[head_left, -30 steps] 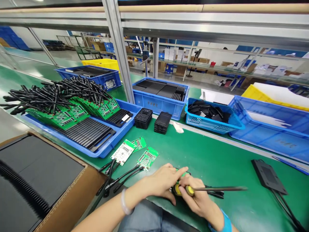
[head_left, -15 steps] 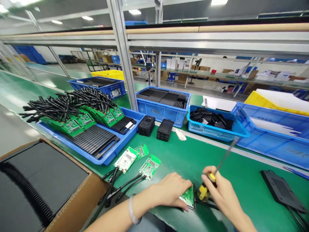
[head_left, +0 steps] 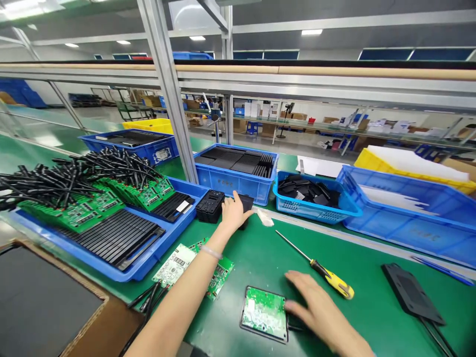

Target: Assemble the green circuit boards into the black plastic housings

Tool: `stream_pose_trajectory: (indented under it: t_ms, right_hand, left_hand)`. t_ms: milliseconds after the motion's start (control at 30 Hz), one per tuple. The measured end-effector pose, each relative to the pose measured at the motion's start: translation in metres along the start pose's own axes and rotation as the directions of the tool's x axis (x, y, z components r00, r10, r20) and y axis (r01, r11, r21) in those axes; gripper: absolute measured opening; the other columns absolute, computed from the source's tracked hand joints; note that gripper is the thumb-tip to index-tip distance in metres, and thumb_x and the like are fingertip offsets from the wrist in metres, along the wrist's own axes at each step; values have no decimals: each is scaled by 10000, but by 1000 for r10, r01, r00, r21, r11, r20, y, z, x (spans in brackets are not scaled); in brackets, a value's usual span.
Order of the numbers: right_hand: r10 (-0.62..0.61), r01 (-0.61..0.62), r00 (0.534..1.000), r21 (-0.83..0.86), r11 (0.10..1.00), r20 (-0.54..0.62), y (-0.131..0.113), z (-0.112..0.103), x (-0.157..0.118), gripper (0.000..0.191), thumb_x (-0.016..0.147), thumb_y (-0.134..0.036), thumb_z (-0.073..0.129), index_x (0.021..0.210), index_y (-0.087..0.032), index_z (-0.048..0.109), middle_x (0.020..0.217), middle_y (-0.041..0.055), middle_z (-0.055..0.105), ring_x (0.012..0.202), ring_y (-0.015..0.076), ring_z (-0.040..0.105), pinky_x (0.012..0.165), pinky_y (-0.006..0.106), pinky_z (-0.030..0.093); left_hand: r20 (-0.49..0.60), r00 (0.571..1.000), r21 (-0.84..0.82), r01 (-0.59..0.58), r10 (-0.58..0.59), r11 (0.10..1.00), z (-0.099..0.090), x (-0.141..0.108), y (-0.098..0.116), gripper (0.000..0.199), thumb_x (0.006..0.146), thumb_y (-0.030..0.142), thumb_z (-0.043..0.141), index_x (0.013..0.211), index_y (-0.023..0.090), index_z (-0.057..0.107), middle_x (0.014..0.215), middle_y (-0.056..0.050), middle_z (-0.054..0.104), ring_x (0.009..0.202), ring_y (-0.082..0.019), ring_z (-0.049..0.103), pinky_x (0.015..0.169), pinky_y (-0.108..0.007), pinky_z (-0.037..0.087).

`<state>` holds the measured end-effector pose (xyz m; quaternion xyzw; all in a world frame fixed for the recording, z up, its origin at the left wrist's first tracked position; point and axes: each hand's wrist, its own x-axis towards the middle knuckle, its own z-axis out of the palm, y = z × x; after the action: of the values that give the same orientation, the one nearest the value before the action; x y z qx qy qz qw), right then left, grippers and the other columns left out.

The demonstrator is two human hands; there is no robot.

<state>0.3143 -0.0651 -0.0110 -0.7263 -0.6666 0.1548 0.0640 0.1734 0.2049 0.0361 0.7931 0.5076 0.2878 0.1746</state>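
My left hand reaches forward to a stack of black plastic covers, fingers and thumb spread over its near side; whether it grips one is partly hidden. Nearer me, a green circuit board lies in a thin black case on the bench. My right hand rests at the right edge of that case, fingers apart, with a black cable under it. Beyond this hand a yellow and black screwdriver lies on the green surface. Loose circuit boards with black cables are partly behind my left forearm.
A blue tray with boards and black panels stands on the left, above a cardboard box. Behind are a dark block-like stack, a blue bin and a blue basket. A closed black device lies right.
My left hand has left the circuit board and moved forward to the black covers. My right hand has let go of the screwdriver, which now lies on the bench. The view has shifted.
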Motion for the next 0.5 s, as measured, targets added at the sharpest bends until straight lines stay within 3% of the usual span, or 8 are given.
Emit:
stream_pose_trajectory:
  t_ms: [100,233,333,400,433,500]
  right_hand:
    - [-49,26,982,128,991,180,-26,13,-14,790,797,-296,706,1488,-186,338,1539,132,309,1412,334,269,1153,478,270]
    - [-26,9,997,235,972,69,-40,24,-22,891,720,-108,671,1510,-219,275,1418,125,442,1293,297,427,1083,410,371]
    - [65,-83,996,379,922,59,-40,21,-23,1018,603,-72,731,1507,-181,276,1291,120,492,1152,259,519,973,315,443]
    - [92,-125,991,463,877,93,-38,18,-23,715,617,-108,718,1312,-163,559,1100,81,571,1027,244,567,897,298,461]
    - [91,-135,990,516,846,109,-36,18,-23,464,631,-134,705,1093,-159,679,970,55,592,949,237,582,849,296,467]
    - [92,-168,985,702,692,145,-31,21,-23,108,640,-206,714,732,-169,672,761,17,585,811,223,592,747,293,470]
  left_hand:
    - [-2,999,-165,50,-51,985,3,3,-7,892,663,168,785,1420,-7,347,1211,-297,572,1223,-463,487,1035,-555,342]
    - [-80,983,-460,109,-163,881,-5,-7,-10,1031,606,165,793,1490,98,266,1429,-235,381,1356,-408,350,1120,-493,278]
    - [-38,962,-719,161,-269,676,-17,-24,-8,889,645,222,791,1429,124,383,1407,-176,441,1342,-328,400,1104,-413,344]
    - [72,948,-859,216,-309,464,-26,-41,-9,602,730,290,748,1275,128,549,1232,-137,605,1178,-268,570,996,-358,464]
    - [138,936,-903,253,-323,347,-30,-51,-10,462,766,311,723,1175,128,610,1116,-118,666,1059,-239,638,919,-331,513]
    - [286,893,-936,338,-348,99,-37,-72,-13,286,792,303,711,1008,122,661,904,-88,717,830,-196,695,763,-289,563]
